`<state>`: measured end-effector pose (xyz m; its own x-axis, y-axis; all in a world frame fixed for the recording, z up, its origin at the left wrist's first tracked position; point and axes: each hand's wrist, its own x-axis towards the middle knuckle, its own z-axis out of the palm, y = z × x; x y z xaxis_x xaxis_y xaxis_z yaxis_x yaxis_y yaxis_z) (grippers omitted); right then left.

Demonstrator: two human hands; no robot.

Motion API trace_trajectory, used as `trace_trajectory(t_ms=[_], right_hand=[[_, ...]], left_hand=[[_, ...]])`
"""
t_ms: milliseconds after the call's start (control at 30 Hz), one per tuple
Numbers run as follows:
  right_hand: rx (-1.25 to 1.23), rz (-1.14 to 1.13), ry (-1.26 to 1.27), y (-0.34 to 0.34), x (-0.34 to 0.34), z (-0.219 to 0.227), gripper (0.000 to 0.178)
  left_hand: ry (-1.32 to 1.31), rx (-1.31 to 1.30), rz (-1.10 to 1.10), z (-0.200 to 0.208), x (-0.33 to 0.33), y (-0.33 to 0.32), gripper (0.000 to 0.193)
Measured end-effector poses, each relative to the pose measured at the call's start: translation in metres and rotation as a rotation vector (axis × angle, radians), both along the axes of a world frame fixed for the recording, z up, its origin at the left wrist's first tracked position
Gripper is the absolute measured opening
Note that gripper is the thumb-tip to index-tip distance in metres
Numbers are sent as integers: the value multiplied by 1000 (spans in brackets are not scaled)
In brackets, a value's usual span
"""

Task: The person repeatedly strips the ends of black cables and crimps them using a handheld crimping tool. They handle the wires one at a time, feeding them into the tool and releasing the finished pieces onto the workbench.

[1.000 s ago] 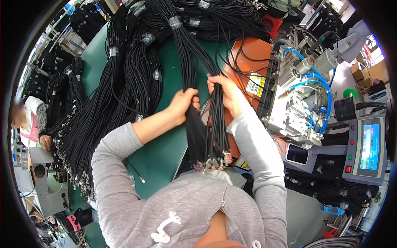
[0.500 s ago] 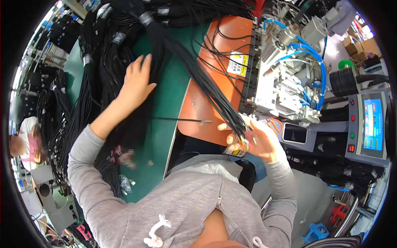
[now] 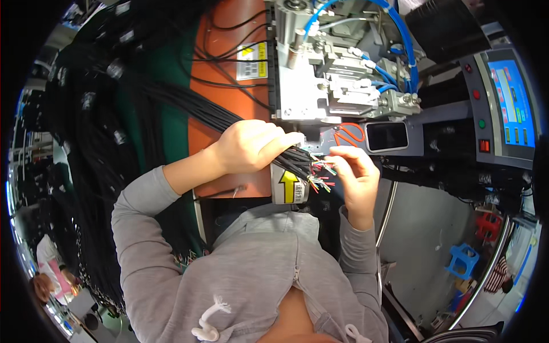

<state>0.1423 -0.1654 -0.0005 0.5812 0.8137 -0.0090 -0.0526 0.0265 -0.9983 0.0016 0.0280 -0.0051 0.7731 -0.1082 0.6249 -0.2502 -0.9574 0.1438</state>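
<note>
A thick bundle of black cables runs from the pile at the left, across the orange board, to the front of the machine. My left hand is closed around it just short of its end. Stripped ends with thin red, green, white and yellow wires fan out beyond that grip. At these ends, my right hand is closed, thumb and forefinger pinching at one or more of the thin wires; exactly how many I cannot tell.
Beyond my hands stands a metal machine with blue air hoses. Orange-handled scissors lie beside a dark-screened device. A control screen is at the right. More black cables heap at the left. A blue stool stands on the floor.
My left hand has left the cable pile and now grips the bundle. My right hand has gone from cradling the bundle's end to pinching at its wires. The view has swung to the right.
</note>
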Motion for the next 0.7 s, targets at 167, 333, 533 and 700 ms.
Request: trace_trajectory(t_ms=[167, 333, 533, 700], right_hand=[[211, 182, -332, 18, 5, -6, 39], [357, 228, -623, 28, 11, -13, 24], [280, -154, 77, 29, -7, -22, 12], [255, -19, -254, 31, -13, -9, 23]], left_hand=[[146, -64, 8, 5, 6, -9, 33], [255, -83, 22, 2, -3, -17, 26], [-183, -128, 61, 25, -4, -19, 33], [59, -204, 71, 20, -11, -24, 34]])
